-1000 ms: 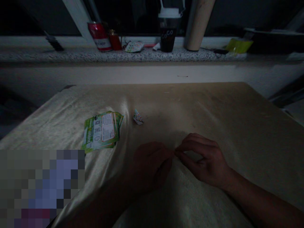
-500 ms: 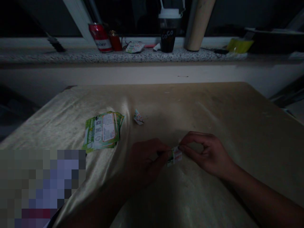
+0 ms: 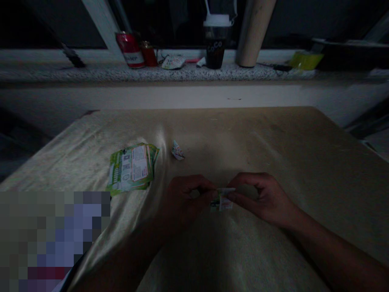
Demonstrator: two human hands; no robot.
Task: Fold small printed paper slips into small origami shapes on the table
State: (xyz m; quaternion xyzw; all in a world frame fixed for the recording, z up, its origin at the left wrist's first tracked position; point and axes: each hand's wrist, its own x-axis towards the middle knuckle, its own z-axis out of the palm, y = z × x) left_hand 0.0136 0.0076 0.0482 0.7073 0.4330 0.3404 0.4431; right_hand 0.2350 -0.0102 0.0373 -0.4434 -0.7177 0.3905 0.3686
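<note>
Between my two hands is a small folded piece of printed paper (image 3: 225,202), green and white with fine print. My left hand (image 3: 190,200) pinches its left edge between thumb and fingers. On the other side, my right hand (image 3: 263,198) grips the upper right edge the same way. Fingertips cover part of the paper, so its exact folds cannot be made out. Beyond my left hand lies a small folded paper shape (image 3: 177,150) with a pointed tip. A stack of green printed leaflets (image 3: 130,168) rests farther left on the cloth.
A wrinkled beige cloth (image 3: 291,162) covers the table. On the stone sill (image 3: 100,74) behind it stand a red can (image 3: 130,50), a small red container (image 3: 148,54), a dark cup with white lid (image 3: 215,44) and a tan cylinder (image 3: 255,32). The lower left corner is pixelated.
My right fingers have shifted slightly left and closer to my left hand. The paper's top edge now shows as a pale strip between both hands. The leaflets and folded shape stay put.
</note>
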